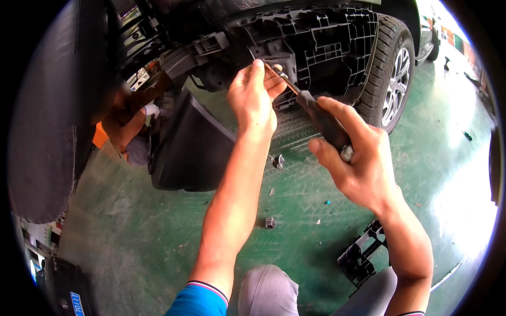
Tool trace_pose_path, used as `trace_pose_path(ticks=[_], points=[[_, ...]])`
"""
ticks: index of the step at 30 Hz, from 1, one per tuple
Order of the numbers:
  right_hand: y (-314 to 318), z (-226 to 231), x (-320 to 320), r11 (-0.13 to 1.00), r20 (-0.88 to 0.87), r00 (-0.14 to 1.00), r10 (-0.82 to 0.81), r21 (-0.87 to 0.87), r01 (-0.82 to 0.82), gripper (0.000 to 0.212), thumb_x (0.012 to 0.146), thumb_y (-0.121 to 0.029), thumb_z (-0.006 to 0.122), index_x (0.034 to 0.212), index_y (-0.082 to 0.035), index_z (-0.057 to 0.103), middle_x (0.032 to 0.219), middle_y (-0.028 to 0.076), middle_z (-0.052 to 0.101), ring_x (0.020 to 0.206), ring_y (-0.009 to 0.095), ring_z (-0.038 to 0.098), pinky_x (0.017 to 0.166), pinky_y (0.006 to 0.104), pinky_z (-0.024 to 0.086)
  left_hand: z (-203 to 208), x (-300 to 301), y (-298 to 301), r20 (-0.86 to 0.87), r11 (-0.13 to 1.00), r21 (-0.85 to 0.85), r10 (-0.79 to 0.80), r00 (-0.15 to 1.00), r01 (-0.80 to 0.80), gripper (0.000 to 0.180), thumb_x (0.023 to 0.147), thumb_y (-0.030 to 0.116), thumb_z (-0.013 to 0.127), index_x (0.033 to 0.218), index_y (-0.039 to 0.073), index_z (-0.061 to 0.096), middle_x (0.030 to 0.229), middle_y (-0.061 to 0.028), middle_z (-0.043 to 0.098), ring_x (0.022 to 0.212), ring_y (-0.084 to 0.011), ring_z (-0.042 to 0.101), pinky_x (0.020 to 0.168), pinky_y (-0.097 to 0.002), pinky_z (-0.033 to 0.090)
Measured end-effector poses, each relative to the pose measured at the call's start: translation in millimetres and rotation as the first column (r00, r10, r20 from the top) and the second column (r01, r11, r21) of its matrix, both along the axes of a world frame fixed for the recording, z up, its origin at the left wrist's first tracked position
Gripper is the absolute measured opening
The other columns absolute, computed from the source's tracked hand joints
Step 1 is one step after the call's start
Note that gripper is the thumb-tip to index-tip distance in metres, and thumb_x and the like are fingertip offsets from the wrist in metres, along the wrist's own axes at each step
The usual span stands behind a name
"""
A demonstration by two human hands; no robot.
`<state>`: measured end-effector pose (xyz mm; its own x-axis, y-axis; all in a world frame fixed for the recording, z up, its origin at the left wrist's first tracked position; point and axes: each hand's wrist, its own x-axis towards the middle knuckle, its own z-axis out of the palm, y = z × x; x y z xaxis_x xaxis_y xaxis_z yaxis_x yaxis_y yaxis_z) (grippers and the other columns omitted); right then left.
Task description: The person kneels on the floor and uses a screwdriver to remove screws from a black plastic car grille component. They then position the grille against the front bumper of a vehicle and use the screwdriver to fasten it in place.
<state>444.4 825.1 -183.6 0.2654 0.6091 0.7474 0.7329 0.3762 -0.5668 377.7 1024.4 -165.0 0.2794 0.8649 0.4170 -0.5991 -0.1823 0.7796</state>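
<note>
My right hand point(363, 158) is closed round the dark handle of a screwdriver point(324, 124), its butt end against my palm. The metal shaft slants up and to the left. My left hand point(254, 100) has its thumb and fingers pinched round the front of that shaft. Whether a small fastener sits between those fingertips cannot be made out. Just beyond the tip is a dark bracket point(276, 52) at the front corner of a vehicle. Beside it spreads a black ribbed plastic lattice panel point(327, 50).
A tyre and wheel point(395, 79) stand right of the lattice. A black curved panel point(190, 147) hangs low at left, near a co-worker's gloved hand point(152, 110). Small clips point(270, 223) and a black plastic frame point(362, 255) lie on the green floor point(137, 237).
</note>
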Motion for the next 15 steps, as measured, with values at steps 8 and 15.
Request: trace_pose_path(ticks=[8,15], points=[[25,19,10,0.999,-0.062,0.998,-0.025,-0.039,0.023,0.048,0.085,-0.017,0.075,0.126,0.003,0.06,0.087,0.015,0.069,0.074,0.018,0.065,0.07,0.0306,0.052,9,-3,4,-0.17,0.991,0.12,0.072,0.983,-0.052,0.031,0.103,0.009,0.05,0.129,-0.007,0.054,0.091,-0.0138,0.07,0.068,-0.0181,0.068,0.06,-0.0282,0.058],[29,25,13,0.999,-0.032,0.998,-0.045,-0.03,0.044,0.046,0.085,-0.016,0.075,0.124,0.003,0.06,0.091,0.019,0.072,0.073,0.021,0.068,0.069,0.0329,0.053,4,-1,5,-0.265,0.948,0.298,0.191,0.945,-0.108,0.035,0.103,0.009,0.05,0.134,-0.009,0.051,0.089,-0.0141,0.07,0.065,-0.0161,0.067,0.058,-0.0265,0.055]])
